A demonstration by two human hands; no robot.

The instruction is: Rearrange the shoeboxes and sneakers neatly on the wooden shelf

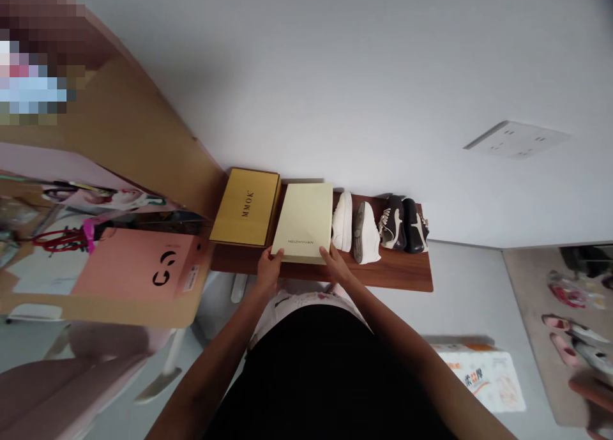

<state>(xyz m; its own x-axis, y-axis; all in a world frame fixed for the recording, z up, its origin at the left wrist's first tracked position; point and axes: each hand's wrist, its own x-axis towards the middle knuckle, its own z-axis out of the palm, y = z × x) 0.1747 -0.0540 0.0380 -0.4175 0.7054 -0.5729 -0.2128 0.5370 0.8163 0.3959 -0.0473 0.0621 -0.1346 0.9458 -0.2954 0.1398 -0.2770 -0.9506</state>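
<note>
1. The cream box (305, 220) is gripped at its near corners, with the left hand (269, 269) and right hand (336, 265) curled onto it.
2. It lies on the shelf (397, 271), between the gold box (246, 207) and the white shoes (355, 228).
3. It is best held level and square, so neither neighbour is nudged.

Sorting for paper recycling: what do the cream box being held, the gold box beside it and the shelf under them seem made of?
The cream box looks like matte cardboard: unglossy lid, printed lettering. The gold box is probably cardboard under satin gold paper: crisp edges, faint sheen. The shelf is reddish-brown wood or wood-look laminate; streaky grain, cannot tell which.
</note>
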